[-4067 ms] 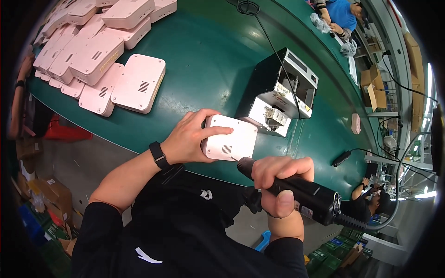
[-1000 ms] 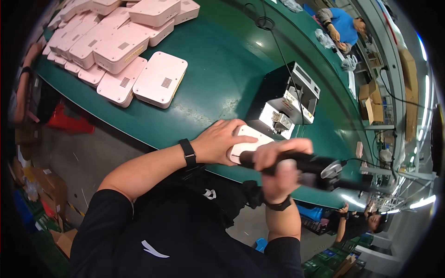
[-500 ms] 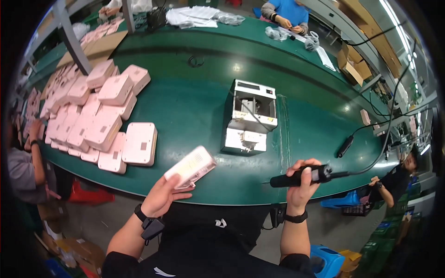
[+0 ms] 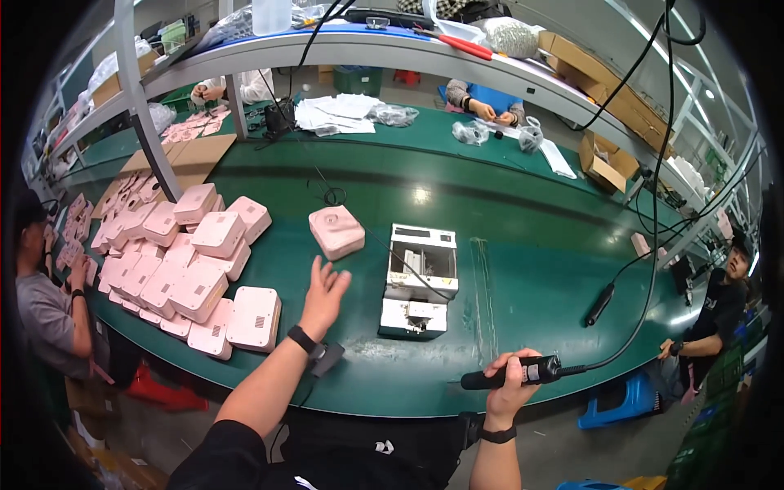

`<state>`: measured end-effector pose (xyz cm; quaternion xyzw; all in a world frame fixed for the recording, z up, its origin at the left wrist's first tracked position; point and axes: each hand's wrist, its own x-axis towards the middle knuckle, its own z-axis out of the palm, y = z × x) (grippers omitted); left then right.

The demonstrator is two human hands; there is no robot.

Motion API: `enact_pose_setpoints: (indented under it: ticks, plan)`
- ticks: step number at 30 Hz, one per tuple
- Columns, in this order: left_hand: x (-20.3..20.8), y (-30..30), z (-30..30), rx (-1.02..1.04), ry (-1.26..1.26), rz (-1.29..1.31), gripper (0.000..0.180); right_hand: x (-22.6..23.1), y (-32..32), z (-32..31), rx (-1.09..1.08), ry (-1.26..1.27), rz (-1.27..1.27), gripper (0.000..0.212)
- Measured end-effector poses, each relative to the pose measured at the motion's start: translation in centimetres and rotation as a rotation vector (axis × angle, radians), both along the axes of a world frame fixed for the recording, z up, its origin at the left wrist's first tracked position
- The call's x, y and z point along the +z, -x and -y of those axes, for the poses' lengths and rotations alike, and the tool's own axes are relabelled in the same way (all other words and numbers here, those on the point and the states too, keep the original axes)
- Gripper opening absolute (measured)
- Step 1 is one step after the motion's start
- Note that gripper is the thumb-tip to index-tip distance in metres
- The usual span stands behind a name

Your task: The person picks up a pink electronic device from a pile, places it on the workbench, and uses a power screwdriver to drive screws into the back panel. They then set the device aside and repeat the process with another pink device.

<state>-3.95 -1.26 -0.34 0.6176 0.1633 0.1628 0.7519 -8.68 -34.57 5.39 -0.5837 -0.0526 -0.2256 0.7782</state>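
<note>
My left hand (image 4: 323,296) reaches forward over the green table with its fingers spread and nothing in them. Just beyond its fingertips is a pale pink box-shaped casing (image 4: 336,233), apart from the hand. A black electric screwdriver (image 4: 514,373) lies in my right hand (image 4: 513,394), its tip pointing left and its cord running off to the right. Between the hands, farther back, stands a white and black screw feeder (image 4: 420,282) with an open top bay. A large heap of similar pink casings (image 4: 167,273) covers the table's left side.
A second black corded screwdriver (image 4: 600,305) lies on the right of the table. A metal shelf (image 4: 343,42) with red-handled pliers (image 4: 457,44) crosses above the back. Co-workers sit at the left, right and far side. White papers (image 4: 335,113) lie on the far bench.
The pink casing has left my left hand and is now beyond its fingers, past the near part of the table. That hand has opened and stretched forward. My view has tilted up.
</note>
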Motion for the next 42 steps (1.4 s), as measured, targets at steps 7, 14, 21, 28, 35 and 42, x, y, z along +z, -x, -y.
enact_pose_setpoints:
  ticks: [7, 14, 21, 28, 35, 42]
  plan:
    - [4.3, 4.1, -0.4, -0.025, -1.319, 0.105, 0.072, -0.8, 0.1, 2.9, -0.159, -0.155, -0.032, 0.017]
    - [0.1, 12.0, -8.2, 0.091, -1.678, -0.422, 0.083, -2.0, -1.0, 4.2, -0.127, -0.225, -0.096, 0.015]
    - [4.1, 12.5, -0.7, -0.534, -1.606, 0.182, 0.075, -1.2, -1.3, 4.4, -0.123, -0.129, -0.105, 0.010]
    - [4.6, 8.8, 5.4, -0.866, -1.485, 0.637, 0.054, -0.2, -0.3, 3.3, -0.114, -0.076, -0.103, 0.008]
    - [4.3, 5.7, 7.9, -0.953, -1.347, 0.889, 0.046, -0.8, 1.8, 2.5, -0.134, -0.102, -0.068, 0.012]
    - [3.6, 4.8, 7.3, -0.893, -1.185, 0.941, 0.048, -0.7, 2.8, 1.8, -0.234, -0.083, -0.049, 0.012]
